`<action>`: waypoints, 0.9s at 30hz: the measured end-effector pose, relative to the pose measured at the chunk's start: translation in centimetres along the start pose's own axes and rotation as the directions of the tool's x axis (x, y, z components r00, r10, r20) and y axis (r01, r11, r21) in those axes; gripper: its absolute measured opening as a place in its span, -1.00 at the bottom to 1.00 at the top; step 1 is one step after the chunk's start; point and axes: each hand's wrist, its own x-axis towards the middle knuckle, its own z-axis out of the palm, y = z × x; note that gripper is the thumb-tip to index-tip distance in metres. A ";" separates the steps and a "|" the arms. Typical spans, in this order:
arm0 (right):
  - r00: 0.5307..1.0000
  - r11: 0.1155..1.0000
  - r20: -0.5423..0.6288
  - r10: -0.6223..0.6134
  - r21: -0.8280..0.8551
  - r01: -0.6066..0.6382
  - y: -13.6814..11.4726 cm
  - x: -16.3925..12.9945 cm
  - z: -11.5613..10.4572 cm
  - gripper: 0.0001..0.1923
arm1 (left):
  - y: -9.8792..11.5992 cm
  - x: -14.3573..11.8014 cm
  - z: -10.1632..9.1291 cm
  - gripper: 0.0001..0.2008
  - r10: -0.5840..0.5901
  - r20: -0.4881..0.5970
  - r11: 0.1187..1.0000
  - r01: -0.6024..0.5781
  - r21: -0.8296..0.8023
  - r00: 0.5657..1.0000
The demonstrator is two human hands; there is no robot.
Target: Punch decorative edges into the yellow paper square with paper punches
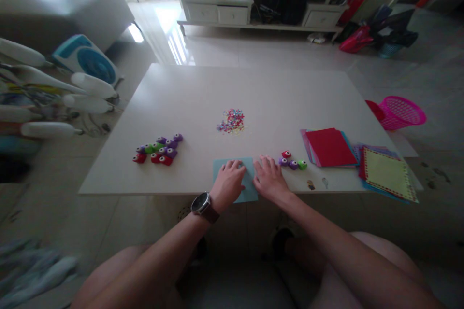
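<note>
A light blue sheet of paper (250,195) lies at the table's near edge and sticks out slightly past it. My left hand (228,182), with a watch (201,203) on its wrist, rests on the paper, fingers bent a little and apart. On the paper's right edge, my right hand (270,179) lies with its fingers spread. Close to its right sit several small red, purple and green pieces with eye shapes (293,164). Two small flat cutouts, a brown-yellow one (311,185) and a pale one (325,183), lie farther right.
More eye-shaped pieces (159,151) are grouped at left on the white table (275,91). Colourful confetti (232,120) is heaped mid-table. At right are a stack of red-topped paper (331,147) and bordered yellow sheets (391,174) overhanging the edge. A pink basket (402,112) stands beyond.
</note>
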 end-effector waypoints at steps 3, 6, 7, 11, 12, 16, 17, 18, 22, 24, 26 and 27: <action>1.000 1.000 -0.011 -0.003 -0.008 0.003 0.0 0.0 0.0 -0.56 | 0.0 0.0 0.0 -0.52 -0.001 0.003 1.000 0.001 -0.001 1.000; 1.000 1.000 -0.007 -0.004 -0.013 0.004 0.0 0.0 -0.2 -0.56 | 0.1 0.0 -0.1 -0.52 -0.003 0.003 1.000 0.003 -0.001 1.000; 1.000 1.000 -0.001 -0.003 -0.012 0.003 -0.1 0.0 -0.3 -0.56 | 0.1 0.0 -0.1 -0.51 -0.002 0.002 1.000 0.002 -0.001 1.000; 1.000 1.000 0.021 0.002 -0.010 -0.002 -0.1 0.0 -0.5 -0.54 | 0.1 -0.1 -0.3 -0.52 -0.009 0.001 1.000 0.009 0.000 1.000; 1.000 1.000 0.023 0.003 -0.010 -0.003 -0.1 0.0 -0.5 -0.54 | 0.1 -0.1 -0.4 -0.54 -0.010 0.003 1.000 0.010 -0.002 1.000; 1.000 1.000 0.029 -0.002 -0.005 0.002 -0.1 0.0 -0.5 -0.54 | 0.1 -0.1 -0.8 -0.67 -0.020 -0.001 1.000 0.020 -0.016 1.000; 1.000 1.000 0.030 -0.005 -0.004 0.005 -0.1 0.0 -0.6 -0.54 | 0.0 0.0 -0.8 -0.71 -0.023 -0.006 1.000 0.023 -0.013 1.000; 1.000 1.000 0.029 -0.005 -0.003 0.005 -0.1 0.0 -0.6 -0.54 | -0.1 0.0 -0.8 -0.75 -0.027 -0.011 1.000 0.027 -0.009 1.000; 0.999 1.000 0.033 -0.007 -0.003 0.007 -0.1 0.0 -0.9 -0.55 | -0.6 0.2 -0.7 -0.66 -0.068 -0.054 0.998 0.068 -0.010 0.996; 0.999 1.000 0.034 -0.010 -0.005 0.010 -0.1 0.0 -0.9 -0.56 | -0.8 0.3 -0.6 -0.53 -0.105 -0.076 0.994 0.103 -0.019 0.992; 0.999 1.000 0.030 -0.013 -0.010 0.013 0.0 -0.1 -0.9 -0.57 | -1.0 0.4 -0.6 -0.44 -0.133 -0.069 0.991 0.132 -0.024 0.989; 1.000 1.000 0.027 -0.014 -0.011 0.015 0.0 -0.1 -0.8 -0.57 | -1.0 0.4 -0.7 -0.42 -0.140 -0.056 0.990 0.139 -0.026 0.989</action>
